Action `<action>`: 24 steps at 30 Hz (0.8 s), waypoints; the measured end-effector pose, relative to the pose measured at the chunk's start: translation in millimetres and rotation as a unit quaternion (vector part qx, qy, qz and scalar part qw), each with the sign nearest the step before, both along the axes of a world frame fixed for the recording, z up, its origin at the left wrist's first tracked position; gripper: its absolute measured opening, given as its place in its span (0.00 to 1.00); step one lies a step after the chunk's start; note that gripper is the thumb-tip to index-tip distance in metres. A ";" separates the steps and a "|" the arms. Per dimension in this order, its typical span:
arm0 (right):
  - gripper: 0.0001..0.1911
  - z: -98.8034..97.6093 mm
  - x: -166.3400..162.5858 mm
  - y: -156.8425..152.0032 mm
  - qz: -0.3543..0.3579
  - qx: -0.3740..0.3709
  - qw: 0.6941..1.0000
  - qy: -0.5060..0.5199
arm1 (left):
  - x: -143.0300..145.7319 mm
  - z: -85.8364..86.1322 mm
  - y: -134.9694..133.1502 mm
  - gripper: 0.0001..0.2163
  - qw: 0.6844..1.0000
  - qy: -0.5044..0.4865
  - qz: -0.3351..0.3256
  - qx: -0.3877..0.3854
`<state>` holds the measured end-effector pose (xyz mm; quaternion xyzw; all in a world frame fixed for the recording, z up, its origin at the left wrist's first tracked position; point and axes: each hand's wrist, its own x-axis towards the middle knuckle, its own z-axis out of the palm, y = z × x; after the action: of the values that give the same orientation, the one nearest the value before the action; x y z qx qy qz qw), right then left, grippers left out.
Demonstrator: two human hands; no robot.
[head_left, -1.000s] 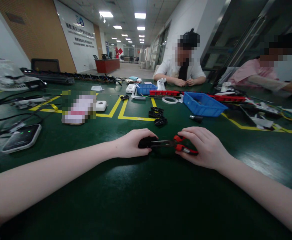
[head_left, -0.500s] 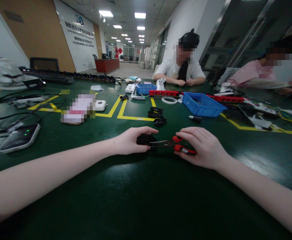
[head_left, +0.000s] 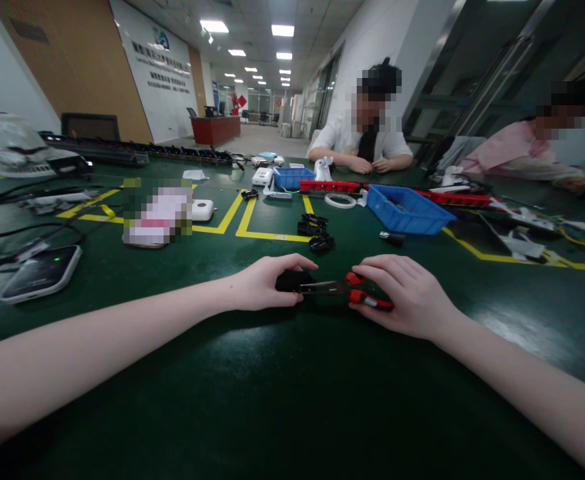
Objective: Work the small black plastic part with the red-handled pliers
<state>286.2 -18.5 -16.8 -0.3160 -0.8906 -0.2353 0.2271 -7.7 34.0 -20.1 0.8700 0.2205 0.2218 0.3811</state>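
My left hand (head_left: 267, 283) is closed around a small black part (head_left: 292, 281), most of it hidden by the palm; its exact kind I cannot make out. A pair of red-handled pliers (head_left: 355, 288) is gripped in my right hand (head_left: 405, 293). The plier jaws point left and their tips meet the right end of the black part, between my left thumb and fingers. Just beyond my hands, several black plastic pieces (head_left: 317, 233) lie in a loose pile on the green table (head_left: 292, 393).
A blue bin (head_left: 407, 210) stands at the back right, with a short black cylinder (head_left: 392, 237) in front. A phone (head_left: 155, 217), a white device (head_left: 202, 211) and cables (head_left: 2, 213) lie left. A co-worker (head_left: 365, 140) sits opposite; another person (head_left: 517, 150) is at right.
Both hands, the pliers and the black part keep nearly the same pose. The whole view has shifted very slightly.
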 end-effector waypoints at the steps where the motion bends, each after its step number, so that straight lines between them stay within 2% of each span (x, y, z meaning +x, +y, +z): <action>1: 0.23 0.1 -0.4 -0.2 0.001 0.002 1.000 -0.003 | 0.1 0.1 0.0 0.23 1.000 0.002 -0.001 0.001; 12: 0.20 1.6 -4.1 -0.5 0.013 0.018 1.000 -0.020 | 1.1 -0.9 1.2 0.24 1.000 0.004 -0.008 0.010; 24: 0.19 -0.8 -1.4 -0.4 0.011 -0.017 1.000 -0.017 | 0.0 -1.6 0.0 0.24 0.999 -0.010 -0.003 0.035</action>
<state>284.8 -18.9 -17.6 -0.3061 -0.9018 -0.2227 0.2086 -7.7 34.0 -21.7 0.8814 0.2059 0.2365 0.3533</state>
